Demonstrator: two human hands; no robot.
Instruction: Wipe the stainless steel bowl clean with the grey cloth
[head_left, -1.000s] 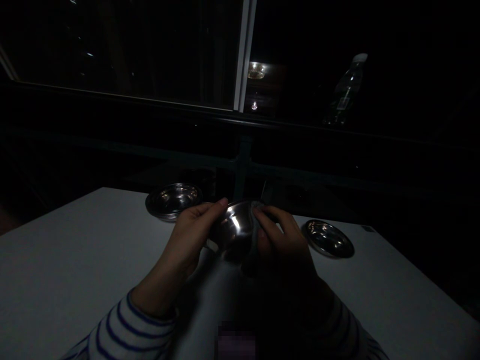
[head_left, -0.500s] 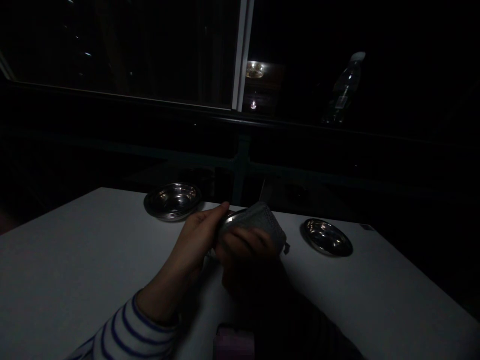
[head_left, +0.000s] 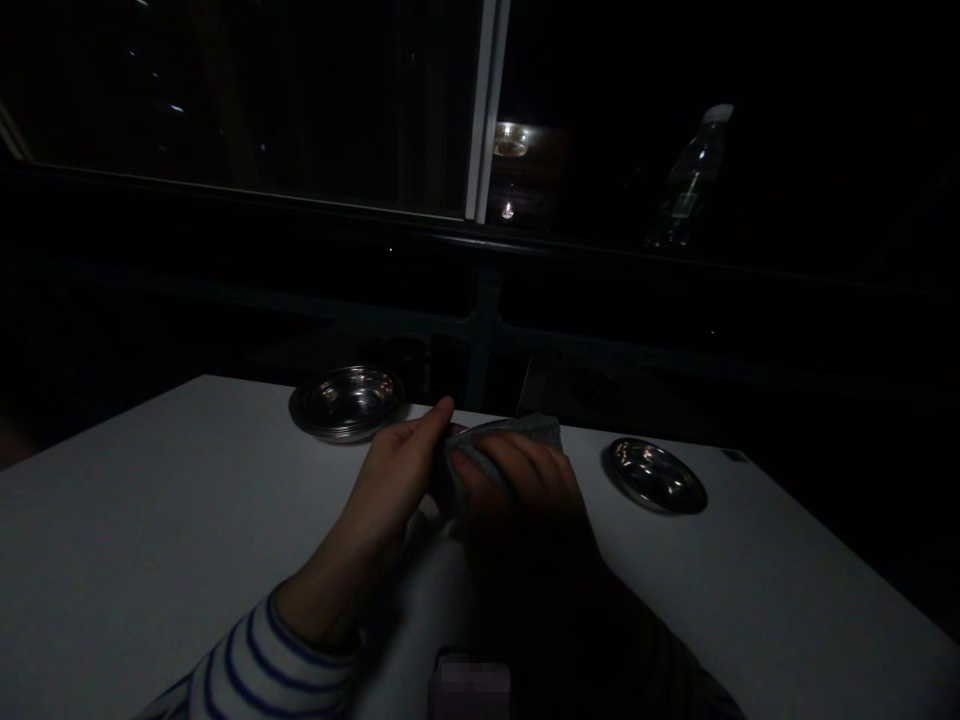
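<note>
the left hand (head_left: 394, 470) and right hand (head_left: 525, 475) meet, fingers curled, wrists angled inward.

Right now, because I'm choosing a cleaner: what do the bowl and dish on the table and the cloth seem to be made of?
The bowl and the shallow dish look like stainless steel, polished, with bright mirror-like reflections. The grey cloth looks like a soft, matte textile; the light is too dim to tell its fibre.
</note>
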